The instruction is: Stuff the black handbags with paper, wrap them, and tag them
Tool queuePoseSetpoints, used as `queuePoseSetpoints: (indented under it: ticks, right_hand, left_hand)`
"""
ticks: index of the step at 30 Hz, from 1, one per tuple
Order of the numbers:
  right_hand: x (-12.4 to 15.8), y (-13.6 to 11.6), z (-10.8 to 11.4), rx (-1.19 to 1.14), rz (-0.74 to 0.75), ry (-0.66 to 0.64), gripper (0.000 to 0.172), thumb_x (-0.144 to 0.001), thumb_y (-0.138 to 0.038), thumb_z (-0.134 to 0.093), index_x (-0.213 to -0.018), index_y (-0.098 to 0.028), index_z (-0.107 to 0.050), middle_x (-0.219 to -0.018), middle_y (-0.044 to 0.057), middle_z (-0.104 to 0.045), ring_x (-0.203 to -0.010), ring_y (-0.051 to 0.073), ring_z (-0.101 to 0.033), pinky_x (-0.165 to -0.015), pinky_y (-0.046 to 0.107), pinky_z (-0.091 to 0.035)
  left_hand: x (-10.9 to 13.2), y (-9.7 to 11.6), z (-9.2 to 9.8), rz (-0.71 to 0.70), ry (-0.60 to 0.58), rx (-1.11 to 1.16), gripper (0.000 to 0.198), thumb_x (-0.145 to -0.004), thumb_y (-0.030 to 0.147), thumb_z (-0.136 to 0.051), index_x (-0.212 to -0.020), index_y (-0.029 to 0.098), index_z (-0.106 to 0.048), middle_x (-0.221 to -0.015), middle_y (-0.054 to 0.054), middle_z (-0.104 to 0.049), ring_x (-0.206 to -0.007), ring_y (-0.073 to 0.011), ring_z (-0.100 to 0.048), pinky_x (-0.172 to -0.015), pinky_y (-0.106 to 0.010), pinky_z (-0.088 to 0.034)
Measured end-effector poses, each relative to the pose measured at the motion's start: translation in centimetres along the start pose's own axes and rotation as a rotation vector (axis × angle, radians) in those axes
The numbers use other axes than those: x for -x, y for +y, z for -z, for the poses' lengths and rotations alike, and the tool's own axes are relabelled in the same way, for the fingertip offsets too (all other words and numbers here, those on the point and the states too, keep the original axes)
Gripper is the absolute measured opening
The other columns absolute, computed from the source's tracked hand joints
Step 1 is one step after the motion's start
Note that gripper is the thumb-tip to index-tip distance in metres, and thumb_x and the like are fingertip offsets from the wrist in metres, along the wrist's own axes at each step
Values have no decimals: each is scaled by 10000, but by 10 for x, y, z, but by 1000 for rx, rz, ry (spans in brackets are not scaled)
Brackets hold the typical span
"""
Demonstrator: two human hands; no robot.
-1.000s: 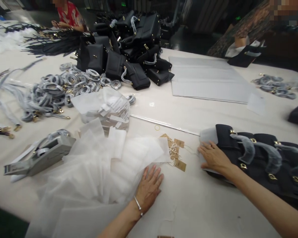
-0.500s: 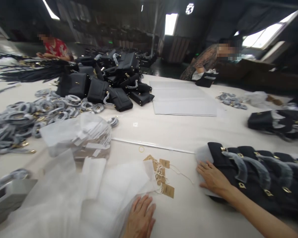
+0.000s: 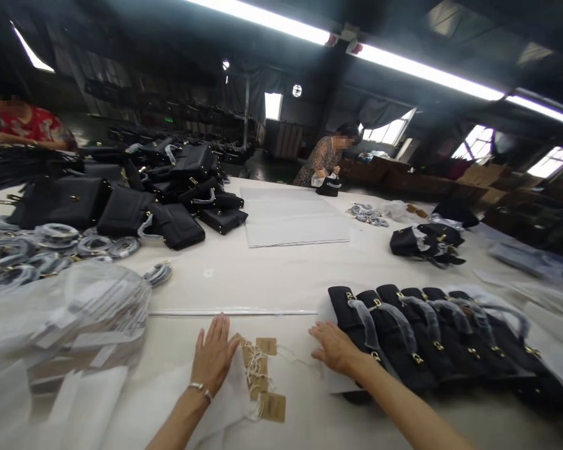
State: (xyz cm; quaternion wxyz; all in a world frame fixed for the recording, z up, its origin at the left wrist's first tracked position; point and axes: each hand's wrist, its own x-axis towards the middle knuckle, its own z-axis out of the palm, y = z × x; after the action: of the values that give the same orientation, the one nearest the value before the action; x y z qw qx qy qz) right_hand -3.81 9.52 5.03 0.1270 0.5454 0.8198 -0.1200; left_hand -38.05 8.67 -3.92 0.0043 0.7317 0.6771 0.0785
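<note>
My left hand [image 3: 213, 356], a bracelet on its wrist, is open with fingers stretched forward over the edge of thin white sheets [image 3: 169, 394]. Just right of it lie brown cardboard tags [image 3: 273, 407] tangled with white strings. My right hand [image 3: 334, 347] is open too, against the near-left end of a row of black handbags [image 3: 385, 328] packed side by side. Their handles [image 3: 366, 325] are wrapped in clear film. A pale sheet [image 3: 340, 381] shows under the right hand beside the first bag. Neither hand grips anything that I can see.
Left stand a clear plastic bag [image 3: 98, 306] of labels, wrapped coiled straps [image 3: 59, 234] and a heap of black handbags [image 3: 178, 219]. Flat grey sheets [image 3: 295, 215] lie mid-table. Farther right are another black bag pile [image 3: 425, 240] and a co-worker [image 3: 323, 159]; another person [image 3: 32, 128] is far left.
The view has swung right and up. My left hand has moved forward from the near edge of the white sheets to beside the tags. My right hand remains at the bag row's end.
</note>
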Motion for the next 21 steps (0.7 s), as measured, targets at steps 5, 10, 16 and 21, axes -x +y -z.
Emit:
queuePoseSetpoints:
  ticks: [5, 10, 16, 21]
  right_hand:
    - [-37, 3, 21, -60, 3, 6, 495, -857, -298, -587, -1328, -145, -566, -1356, 145, -562, -1281, 259, -504, -1098, 371, -370]
    - [-138, 18, 59, -135, -29, 131, 391, -882, -280, -540, -1240, -151, -631, -1254, 123, -642, -1183, 258, -581, -1038, 364, -418]
    - [-282, 46, 92, -328, -223, 369, 360, -900, -321, -490, -1171, -141, -644, -1162, 132, -681, -1089, 257, -621, -944, 376, -469]
    - [-370, 48, 86, -514, -311, 492, 550, -876, -456, -517, -1317, -127, -521, -1271, 147, -599, -1154, 259, -560, -958, 382, -456]
  left_hand:
    - [-31, -17, -20, 53, -117, -13, 629, -939, 423, -338, -1481, 105, -334, -1556, -114, -249, -1454, -279, -222, -1166, -549, -150]
    - [-19, -28, -45, -12, 41, -41, 623, -948, 468, -325, -1479, 145, -351, -1532, -105, -330, -1428, -279, -286, -1152, -540, -201]
    - [-12, -27, -38, -104, 244, -204, 632, -939, 427, -418, -1498, 156, -300, -1533, -76, -349, -1422, -244, -289, -1154, -477, -210]
    - [-11, -23, -23, -104, 204, -258, 664, -906, 420, -468, -1494, 155, -310, -1535, -60, -351, -1430, -235, -263, -1157, -433, -195]
